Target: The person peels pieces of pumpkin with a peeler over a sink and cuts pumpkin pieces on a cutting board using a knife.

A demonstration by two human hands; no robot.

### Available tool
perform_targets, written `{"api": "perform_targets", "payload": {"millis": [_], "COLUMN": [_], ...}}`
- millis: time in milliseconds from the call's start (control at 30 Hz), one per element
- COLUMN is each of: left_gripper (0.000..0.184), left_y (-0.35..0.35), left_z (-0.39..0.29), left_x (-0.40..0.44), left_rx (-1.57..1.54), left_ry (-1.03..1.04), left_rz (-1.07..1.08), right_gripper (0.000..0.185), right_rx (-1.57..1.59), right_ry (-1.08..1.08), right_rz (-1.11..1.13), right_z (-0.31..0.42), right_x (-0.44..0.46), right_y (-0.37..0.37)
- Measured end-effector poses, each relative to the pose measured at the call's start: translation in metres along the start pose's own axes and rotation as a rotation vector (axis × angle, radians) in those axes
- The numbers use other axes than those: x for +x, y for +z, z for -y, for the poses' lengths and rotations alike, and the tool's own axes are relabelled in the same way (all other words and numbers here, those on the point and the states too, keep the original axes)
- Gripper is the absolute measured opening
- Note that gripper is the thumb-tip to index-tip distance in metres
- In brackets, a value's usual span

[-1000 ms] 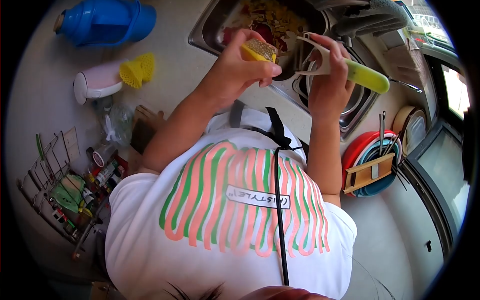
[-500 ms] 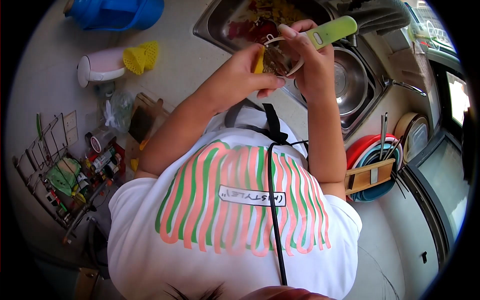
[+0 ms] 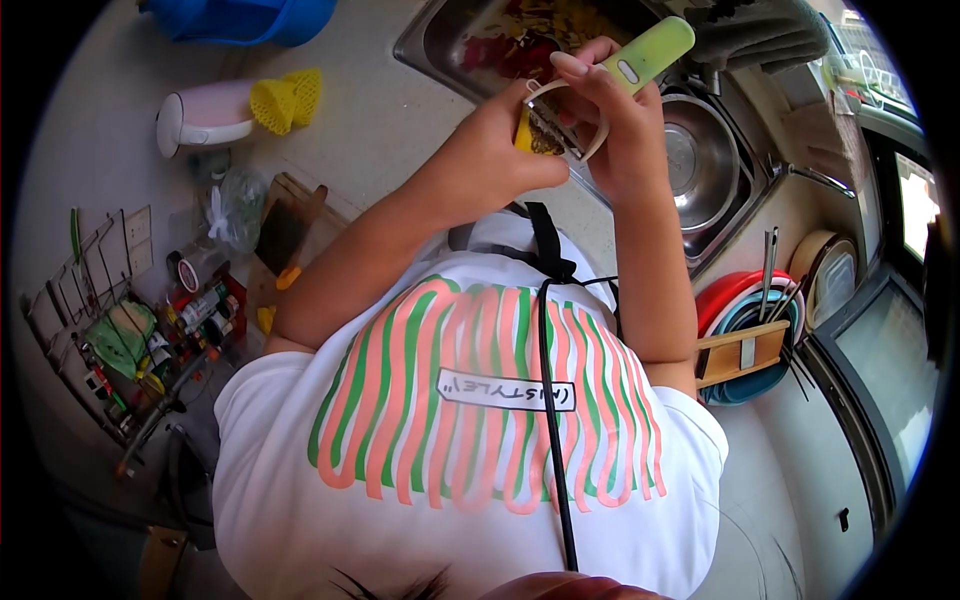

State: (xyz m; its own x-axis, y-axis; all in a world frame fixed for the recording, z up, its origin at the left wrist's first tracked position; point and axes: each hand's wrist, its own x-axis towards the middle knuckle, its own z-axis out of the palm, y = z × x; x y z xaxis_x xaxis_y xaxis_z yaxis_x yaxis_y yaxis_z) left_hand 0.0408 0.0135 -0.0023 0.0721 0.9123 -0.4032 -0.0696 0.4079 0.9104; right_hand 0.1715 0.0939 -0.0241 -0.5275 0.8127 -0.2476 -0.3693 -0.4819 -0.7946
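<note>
My left hand (image 3: 497, 150) is closed around a yellow piece of fruit or vegetable (image 3: 541, 137) with a rough brownish patch; the fingers cover most of it. In my right hand (image 3: 630, 130) is a peeler with a light green handle (image 3: 652, 56) and a pale, looped head. The peeler's blade lies against or just over the yellow piece; I cannot tell whether they touch. Both hands are held over the near edge of a steel sink (image 3: 428, 72). Red and yellow peelings (image 3: 525, 45) lie in its basin.
A steel bowl (image 3: 700, 165) sits in the second basin, near a tap (image 3: 820, 180). Stacked coloured basins (image 3: 725, 300) with a wooden slicer (image 3: 745, 355) stand at right. On the left are a pinkish-white appliance (image 3: 205, 120), yellow netting (image 3: 287, 100), a blue container (image 3: 250, 20) and bottles (image 3: 205, 310).
The peeler has shifted slightly left, its handle tip a little higher in view. My left fingers, stretched out below the yellow piece before, are now curled in around it.
</note>
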Motion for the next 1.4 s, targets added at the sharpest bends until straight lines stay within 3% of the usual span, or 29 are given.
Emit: {"api": "perform_targets", "payload": {"millis": [200,300,333,400,467,533,600,633,667,767,867,900,1000,1267,1400], "left_gripper": [0.050,0.047,0.046,0.043,0.042,0.045,0.049,0.048,0.046,0.039,0.039,0.038,0.033,0.029,0.025], "left_y": [0.001,-0.001,-0.005,-0.006,-0.003,-0.006,-0.013,-0.013,-0.014,-0.014,-0.018,-0.017,-0.014,-0.006,-0.012], "left_z": [-0.005,-0.006,0.000,-0.005,-0.026,-0.018,-0.006,0.002,0.003,0.001,0.010,0.010,0.004,0.000,0.006], "left_x": [-0.006,-0.013,-0.016,-0.024,-0.036,-0.031,-0.023,-0.020,-0.018,-0.013,-0.008,-0.008,-0.006,-0.011,-0.007], "left_rx": [-0.079,-0.108,-0.094,-0.046,0.022,0.088,0.229,0.198,0.169,0.097,0.045,0.074,0.139,0.146,0.079], "left_ry": [-0.071,-0.076,-0.086,-0.096,-0.093,-0.062,-0.015,0.096,0.073,0.042,0.036,0.025,0.008,0.019,-0.069], "left_rz": [-0.023,0.055,0.101,0.170,0.215,0.107,0.026,-0.018,-0.034,-0.067,-0.056,-0.061,-0.060,-0.127,-0.108], "right_gripper": [0.015,0.015,0.016,0.017,0.018,0.019,0.020,0.018,0.016,0.013,0.012,0.013,0.014,0.016,0.016], "right_rx": [-0.177,-0.134,0.018,-0.284,-0.391,-0.613,-0.205,-0.330,-0.456,-0.065,0.026,0.093,-0.235,-0.230,-0.140], "right_ry": [-0.084,0.006,0.019,-0.081,-0.057,-0.122,-0.157,-0.194,-0.229,-0.187,-0.163,-0.085,0.040,0.104,0.092], "right_rz": [0.118,0.169,0.113,0.017,-0.115,-0.222,-0.192,-0.187,-0.182,-0.075,-0.011,0.117,0.180,0.257,0.210], "right_z": [0.001,0.002,-0.002,-0.025,-0.042,-0.043,-0.037,-0.030,-0.020,-0.010,-0.001,0.000,-0.003,-0.001,-0.012], "right_x": [0.000,0.004,0.008,0.034,0.049,0.057,0.060,0.057,0.050,0.042,0.027,0.024,0.018,0.022,0.035], "right_y": [-0.006,-0.006,-0.003,-0.032,-0.063,-0.071,-0.065,-0.056,-0.045,-0.025,-0.014,-0.015,-0.002,0.000,-0.010]}}
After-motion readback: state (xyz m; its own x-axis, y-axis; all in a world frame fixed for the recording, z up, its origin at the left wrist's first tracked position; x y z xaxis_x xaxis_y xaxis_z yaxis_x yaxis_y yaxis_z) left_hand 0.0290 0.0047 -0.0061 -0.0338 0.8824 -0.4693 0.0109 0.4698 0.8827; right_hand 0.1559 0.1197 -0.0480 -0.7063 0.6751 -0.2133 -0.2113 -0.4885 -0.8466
